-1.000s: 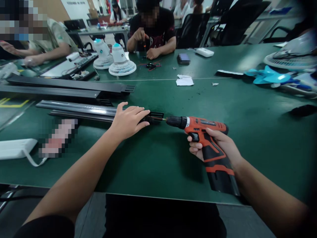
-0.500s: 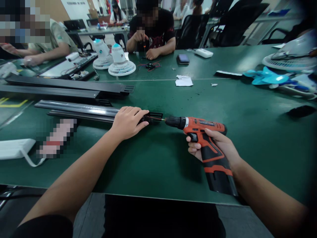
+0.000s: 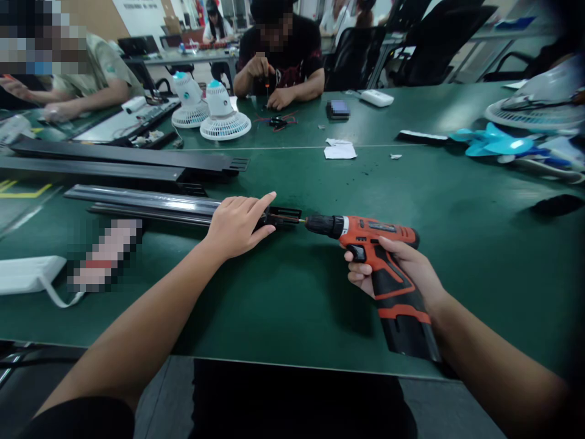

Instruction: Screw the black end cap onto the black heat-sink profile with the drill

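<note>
My right hand (image 3: 411,268) grips an orange and black cordless drill (image 3: 379,244), its fingers around the handle near the trigger. The drill lies level, and its bit points left into the slotted end piece (image 3: 287,216) of a long black metal profile (image 3: 150,199). Whether the bit touches a screw there I cannot tell. My left hand (image 3: 237,224) holds that profile near its right end, thumb on the near side and index finger raised off it. The palm hides part of the profile, which lies flat on the green table (image 3: 283,305).
More black profiles (image 3: 128,161) lie behind at the left. Two white fans (image 3: 223,119) stand beyond, near a co-worker (image 3: 283,61) with a screwdriver. A white paper scrap (image 3: 339,150) lies mid-table; blue fan blades (image 3: 498,141) are at right. A white box-like object (image 3: 27,274) sits at left.
My left index finger has lifted from the end of the profile and now points up and away. The drill and my right hand have hardly moved.
</note>
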Motion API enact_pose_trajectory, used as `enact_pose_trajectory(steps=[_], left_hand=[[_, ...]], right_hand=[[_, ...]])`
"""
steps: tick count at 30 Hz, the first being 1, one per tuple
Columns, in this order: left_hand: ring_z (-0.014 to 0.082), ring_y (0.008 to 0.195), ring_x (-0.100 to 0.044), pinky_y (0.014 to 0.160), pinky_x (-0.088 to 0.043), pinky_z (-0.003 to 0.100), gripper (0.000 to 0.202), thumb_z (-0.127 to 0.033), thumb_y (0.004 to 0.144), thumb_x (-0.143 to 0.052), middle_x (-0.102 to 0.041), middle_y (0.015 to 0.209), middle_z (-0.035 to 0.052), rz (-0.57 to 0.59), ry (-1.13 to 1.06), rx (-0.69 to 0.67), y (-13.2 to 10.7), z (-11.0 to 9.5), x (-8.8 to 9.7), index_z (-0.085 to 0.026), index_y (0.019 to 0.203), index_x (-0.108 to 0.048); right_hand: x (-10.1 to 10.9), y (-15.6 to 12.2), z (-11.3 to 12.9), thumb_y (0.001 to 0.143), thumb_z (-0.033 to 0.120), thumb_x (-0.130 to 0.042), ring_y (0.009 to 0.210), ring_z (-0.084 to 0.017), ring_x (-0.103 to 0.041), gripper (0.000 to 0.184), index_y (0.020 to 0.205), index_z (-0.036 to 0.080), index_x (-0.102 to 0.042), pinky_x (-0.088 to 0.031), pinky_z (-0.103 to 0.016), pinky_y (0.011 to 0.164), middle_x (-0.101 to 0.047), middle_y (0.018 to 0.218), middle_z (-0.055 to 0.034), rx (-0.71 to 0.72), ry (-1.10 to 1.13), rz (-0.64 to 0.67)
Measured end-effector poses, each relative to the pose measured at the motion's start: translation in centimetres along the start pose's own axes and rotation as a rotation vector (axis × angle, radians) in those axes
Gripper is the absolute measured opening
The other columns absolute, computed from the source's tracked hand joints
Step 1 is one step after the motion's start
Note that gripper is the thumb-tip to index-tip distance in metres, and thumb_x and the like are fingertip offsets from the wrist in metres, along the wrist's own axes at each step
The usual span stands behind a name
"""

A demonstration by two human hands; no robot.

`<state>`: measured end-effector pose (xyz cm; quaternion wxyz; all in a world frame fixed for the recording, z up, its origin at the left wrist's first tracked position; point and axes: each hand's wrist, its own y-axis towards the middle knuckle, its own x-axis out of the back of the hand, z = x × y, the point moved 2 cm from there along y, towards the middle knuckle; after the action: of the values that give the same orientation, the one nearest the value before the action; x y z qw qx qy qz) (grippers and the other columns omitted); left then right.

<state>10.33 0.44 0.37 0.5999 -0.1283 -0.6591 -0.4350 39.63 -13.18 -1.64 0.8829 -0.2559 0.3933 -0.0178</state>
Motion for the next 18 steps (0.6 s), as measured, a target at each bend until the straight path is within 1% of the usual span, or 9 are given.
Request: enact_pose_trajectory(steps=[3,5,11,15,18], left_hand=[[0.0310,0.113,-0.068,0.099,-0.047,0.045,0.052,-0.054,0.106,-0.046,-0.074,0.124,0.0128,0.008,-0.001,-0.010,0.00,-0.01,-0.02,-0.018,0.140,-0.062],[0.0315,0.113,-0.068,0.099,-0.047,0.046,0.051,-0.055,0.106,-0.046,-0.074,0.124,0.0128,0.007,-0.002,-0.015,0.00,-0.03,0.00,-0.018,0.137,-0.064],[0.0324,0.111,-0.069,0.097,-0.048,0.047,0.058,-0.055,0.105,-0.049,-0.074,0.124,0.0141,-0.017,-0.007,-0.016,-0.02,-0.08,0.04,-0.017,0.148,-0.056],[0.0330,0.112,-0.068,0.097,-0.049,0.049,0.052,-0.054,0.104,-0.049,-0.074,0.122,0.0131,-0.010,-0.036,-0.016,0.00,-0.11,0.01,-0.020,0.140,-0.064],[0.0336,0.111,-0.068,0.097,-0.049,0.050,0.052,-0.054,0.104,-0.049,-0.074,0.121,0.0136,-0.004,-0.035,-0.013,0.00,-0.11,0.02,-0.019,0.139,-0.065]], right_hand=[[0.00,0.02,-0.03,0.086,0.034,-0.070,0.061,-0.014,-0.057,0.036,0.115,0.014,-0.068,-0.059,-0.030,0.064,-0.072,0.091,-0.0130,-0.004,0.000,-0.006],[0.01,0.02,-0.03,0.085,0.035,-0.070,0.061,-0.014,-0.056,0.036,0.114,0.014,-0.068,-0.059,-0.030,0.063,-0.072,0.091,-0.0127,0.000,-0.010,-0.003],[0.10,0.00,-0.01,0.087,0.036,-0.067,0.060,-0.015,-0.056,0.033,0.114,0.017,-0.068,-0.059,-0.033,0.063,-0.072,0.091,-0.0115,0.010,-0.037,0.005],[0.16,-0.03,0.05,0.087,0.038,-0.067,0.061,-0.017,-0.056,0.031,0.113,0.020,-0.068,-0.059,-0.035,0.062,-0.072,0.093,-0.0098,0.013,-0.071,0.004],[0.11,-0.04,0.07,0.084,0.037,-0.071,0.060,-0.017,-0.056,0.033,0.112,0.019,-0.068,-0.059,-0.035,0.061,-0.071,0.092,-0.0109,0.015,-0.064,-0.007]])
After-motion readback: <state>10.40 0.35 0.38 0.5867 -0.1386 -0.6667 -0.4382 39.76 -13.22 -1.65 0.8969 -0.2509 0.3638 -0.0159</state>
